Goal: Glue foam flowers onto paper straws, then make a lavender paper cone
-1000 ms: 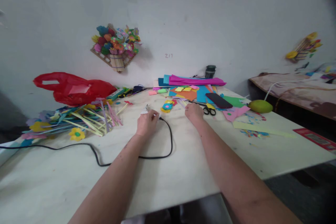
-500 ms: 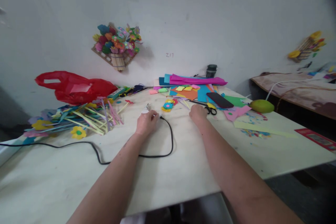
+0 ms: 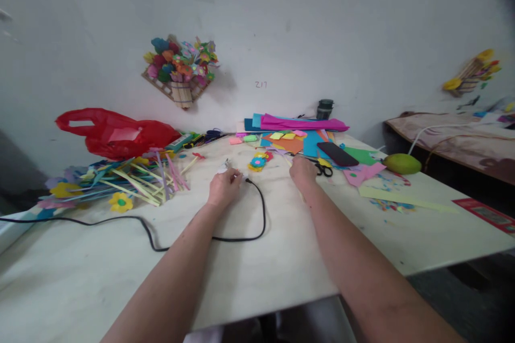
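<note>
My left hand [image 3: 224, 187] is closed around a small white corded tool that looks like a glue gun [image 3: 221, 170]. Its metal tip points away from me, and my fingers cover most of the body. A black cord [image 3: 263, 209] runs from its near end. My right hand [image 3: 303, 172] is closed on a thin pale yellow strip [image 3: 287, 159], which sticks out past the fingers. Just beyond that hand lie black-handled scissors [image 3: 324, 170]. Between the hands, farther back, rests a blue and yellow foam flower [image 3: 257, 162].
At left are a pile of flower stems [image 3: 148, 185] and a red plastic bag [image 3: 120, 134]. Coloured sheets [image 3: 303, 122], a phone [image 3: 337, 154], a green mango-like fruit [image 3: 402, 163] and paper scraps [image 3: 392, 205] lie back and right. The cord crosses the table's left side.
A bit of the pale yellow strip now shows on the near side of my right hand, by the wrist. My left hand and the tool have hardly moved.
</note>
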The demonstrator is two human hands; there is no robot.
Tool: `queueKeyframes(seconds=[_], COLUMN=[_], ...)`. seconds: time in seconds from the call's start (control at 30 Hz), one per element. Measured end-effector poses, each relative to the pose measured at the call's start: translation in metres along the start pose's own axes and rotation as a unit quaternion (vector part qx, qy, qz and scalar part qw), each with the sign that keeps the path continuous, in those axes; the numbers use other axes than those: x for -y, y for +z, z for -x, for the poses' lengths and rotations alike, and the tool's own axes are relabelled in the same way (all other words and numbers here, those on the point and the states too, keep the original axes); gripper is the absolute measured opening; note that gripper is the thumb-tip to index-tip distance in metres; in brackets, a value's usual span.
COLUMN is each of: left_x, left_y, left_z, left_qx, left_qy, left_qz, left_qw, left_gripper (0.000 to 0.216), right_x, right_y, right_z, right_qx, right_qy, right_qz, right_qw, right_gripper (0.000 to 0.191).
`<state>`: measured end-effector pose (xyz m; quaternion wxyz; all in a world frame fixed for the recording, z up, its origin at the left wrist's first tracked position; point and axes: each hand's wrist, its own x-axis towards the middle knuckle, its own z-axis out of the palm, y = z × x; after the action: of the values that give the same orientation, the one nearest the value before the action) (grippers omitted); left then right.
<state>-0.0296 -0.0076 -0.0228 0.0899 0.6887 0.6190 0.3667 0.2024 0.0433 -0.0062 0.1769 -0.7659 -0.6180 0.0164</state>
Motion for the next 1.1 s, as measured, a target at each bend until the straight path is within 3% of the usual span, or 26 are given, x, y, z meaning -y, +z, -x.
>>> queueKeyframes(seconds=[0.13,0.23,0.37,0.43,0.53,0.63,0.87,1.1], left_x=[0.004,0.006,0.006,0.004,0.002,0.000,-0.009,-0.009], left_y=[0.002,0.004,0.003,0.001,-0.003,-0.005,-0.004,-0.010], left_z=[-0.002,-0.003,-0.004,-0.004,-0.005,-0.005,-0.005,-0.006], left_qx=[0.001,-0.004,-0.013,-0.020,-0.031,-0.031,-0.055,-0.075], left_qy=[0.001,-0.010,-0.052,-0.083,-0.125,-0.139,-0.142,-0.164], left_qz=[0.042,0.102,0.229,0.289,0.358,0.408,0.451,0.523], left_qw=[0.999,0.995,0.972,0.953,0.925,0.902,0.880,0.833], left_gripper=[0.025,0.026,0.032,0.035,0.039,0.043,0.037,0.038], right_x=[0.008,0.018,0.031,0.035,0.038,0.041,0.058,0.064], right_y=[0.004,0.008,0.005,0.002,-0.001,-0.001,0.003,0.005], right_z=[0.002,0.006,0.018,0.026,0.035,0.041,0.056,0.062], right_qx=[-0.043,-0.007,0.126,0.209,0.309,0.367,0.433,0.476], right_qy=[-0.019,-0.033,-0.015,-0.022,-0.065,-0.089,-0.103,-0.184], right_qz=[-0.119,-0.272,-0.497,-0.555,-0.577,-0.573,-0.539,-0.512], right_qw=[0.992,0.962,0.859,0.805,0.753,0.728,0.715,0.691], right_gripper=[0.027,0.021,0.008,0.006,0.006,0.004,0.007,0.015])
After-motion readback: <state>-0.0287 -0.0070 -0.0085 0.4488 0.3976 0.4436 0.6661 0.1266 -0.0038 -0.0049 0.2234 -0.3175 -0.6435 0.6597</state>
